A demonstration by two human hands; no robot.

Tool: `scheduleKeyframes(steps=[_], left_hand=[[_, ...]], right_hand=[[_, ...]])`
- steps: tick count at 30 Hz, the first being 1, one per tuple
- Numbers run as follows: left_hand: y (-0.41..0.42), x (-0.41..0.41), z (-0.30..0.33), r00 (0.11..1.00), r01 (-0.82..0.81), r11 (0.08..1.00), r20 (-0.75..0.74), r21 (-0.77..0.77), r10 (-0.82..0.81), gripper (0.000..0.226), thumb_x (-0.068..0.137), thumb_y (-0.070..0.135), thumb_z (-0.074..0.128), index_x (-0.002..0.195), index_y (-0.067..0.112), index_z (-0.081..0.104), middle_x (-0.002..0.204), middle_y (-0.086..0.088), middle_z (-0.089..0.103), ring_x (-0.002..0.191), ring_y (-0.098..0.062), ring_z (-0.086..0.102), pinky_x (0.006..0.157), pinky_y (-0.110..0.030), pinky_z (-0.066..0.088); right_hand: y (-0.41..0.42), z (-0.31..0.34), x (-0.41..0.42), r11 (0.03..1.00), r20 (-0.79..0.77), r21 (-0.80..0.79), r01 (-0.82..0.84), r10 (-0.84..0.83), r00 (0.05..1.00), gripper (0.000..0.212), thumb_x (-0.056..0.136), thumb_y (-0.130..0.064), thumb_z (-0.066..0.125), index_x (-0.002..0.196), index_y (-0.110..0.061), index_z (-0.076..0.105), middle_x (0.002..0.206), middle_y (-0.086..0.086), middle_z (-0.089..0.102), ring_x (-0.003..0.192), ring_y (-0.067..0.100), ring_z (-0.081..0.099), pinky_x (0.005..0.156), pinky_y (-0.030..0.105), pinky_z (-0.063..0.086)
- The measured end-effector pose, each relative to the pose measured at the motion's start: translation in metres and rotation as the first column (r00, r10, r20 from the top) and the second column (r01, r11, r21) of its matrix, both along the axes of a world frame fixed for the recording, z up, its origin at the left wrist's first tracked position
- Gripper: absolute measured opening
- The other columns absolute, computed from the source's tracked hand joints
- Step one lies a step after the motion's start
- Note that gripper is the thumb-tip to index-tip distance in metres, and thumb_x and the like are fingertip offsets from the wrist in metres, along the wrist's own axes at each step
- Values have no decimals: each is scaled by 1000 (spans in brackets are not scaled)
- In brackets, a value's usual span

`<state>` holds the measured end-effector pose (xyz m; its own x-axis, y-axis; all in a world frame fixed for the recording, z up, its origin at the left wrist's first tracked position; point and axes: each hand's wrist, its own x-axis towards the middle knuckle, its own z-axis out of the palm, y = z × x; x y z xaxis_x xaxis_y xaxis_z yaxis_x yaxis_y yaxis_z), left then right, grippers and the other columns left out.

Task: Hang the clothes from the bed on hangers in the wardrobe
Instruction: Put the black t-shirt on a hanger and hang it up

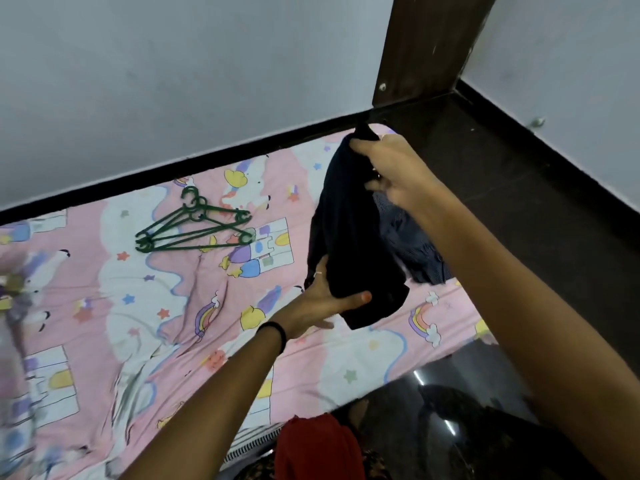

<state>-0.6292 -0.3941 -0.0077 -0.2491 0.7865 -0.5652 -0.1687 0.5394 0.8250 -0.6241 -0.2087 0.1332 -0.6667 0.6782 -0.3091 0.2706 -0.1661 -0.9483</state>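
Note:
A dark navy garment (349,220) hangs above the right end of the bed (138,306). My right hand (391,168) grips its top edge and lifts it. My left hand (329,296) holds its lower part, thumb on the front of the cloth. A striped dark blue garment (412,244) lies on the bed behind it, partly hidden by my right forearm. Several green plastic hangers (194,226) lie in a loose pile on the pink patterned sheet, to the left of both hands.
The bed runs along a white wall (173,81) with a black skirting. A dark wooden post (426,46) stands at the bed's far right corner. Dark glossy floor (519,188) lies to the right. A blurred pale cloth (14,289) sits at the left edge.

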Motion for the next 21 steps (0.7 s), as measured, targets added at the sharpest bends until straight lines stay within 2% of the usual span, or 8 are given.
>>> scheduleKeyframes(steps=[2, 5, 7, 9, 11, 13, 17, 21], left_hand=[[8, -3, 15, 985, -164, 983, -39, 81, 167, 115, 64, 61, 77, 145, 50, -4, 144, 13, 38, 121, -21, 52, 74, -40, 58], [13, -13, 34, 925, -343, 913, -88, 219, 369, 95, 76, 54, 72, 145, 45, 7, 139, 16, 41, 121, -14, 49, 86, -48, 55], [12, -21, 42, 855, -426, 853, -174, 301, 488, 73, 90, 37, 64, 147, 32, 19, 134, 11, 47, 119, -12, 50, 98, -38, 48], [8, -35, 50, 756, -465, 826, -343, 318, 557, 41, 99, 18, 49, 139, 19, 43, 126, 0, 59, 111, -19, 57, 94, -31, 47], [-1, -60, 58, 631, -457, 830, -540, 322, 557, 31, 96, 2, 41, 121, 6, 59, 108, -12, 66, 100, -32, 60, 74, -27, 43], [-18, -99, 74, 500, -424, 840, -685, 338, 529, 34, 89, -8, 38, 112, 0, 62, 97, -18, 65, 94, -36, 60, 66, -24, 35], [-58, -188, 124, 163, -343, 868, -887, 360, 433, 41, 82, -12, 36, 114, -4, 60, 107, -31, 63, 100, -44, 59, 87, -38, 38], [-89, -245, 165, 9, -385, 859, -929, 339, 370, 42, 80, -7, 32, 114, -2, 57, 110, -32, 61, 103, -48, 55, 93, -46, 44]], right_hand=[[-9, 16, -8, 999, -79, -24, 23, -25, 997, 29, 90, -17, 63, 114, 0, 60, 89, 7, 67, 79, 16, 68, 61, 31, 58], [-16, 31, -14, 997, -146, -32, 71, -75, 986, 34, 89, -16, 65, 116, 3, 55, 90, 9, 65, 80, 18, 69, 60, 33, 59], [-19, 36, -16, 996, -164, -23, 90, -93, 982, 34, 89, -14, 64, 116, 3, 54, 94, 11, 65, 84, 20, 69, 61, 33, 59], [-19, 40, -15, 996, -175, -16, 86, -88, 981, 33, 89, -12, 65, 117, 3, 55, 98, 12, 67, 87, 20, 70, 63, 32, 60], [-15, 43, -10, 998, -172, -3, 55, -54, 984, 30, 88, -10, 66, 114, 2, 58, 103, 12, 69, 91, 20, 70, 68, 33, 60], [-6, 42, -1, 999, -130, 43, 20, -14, 991, 17, 87, -5, 67, 104, -2, 62, 100, 9, 69, 91, 18, 69, 73, 33, 60], [12, 40, 21, 995, -110, 80, 65, -56, 992, 15, 86, 4, 63, 85, -11, 60, 87, 1, 65, 78, 11, 64, 70, 24, 57], [32, 46, 34, 973, -143, 45, 225, -217, 966, 18, 89, 4, 60, 81, -13, 57, 87, 0, 62, 76, 9, 61, 54, 18, 53]])
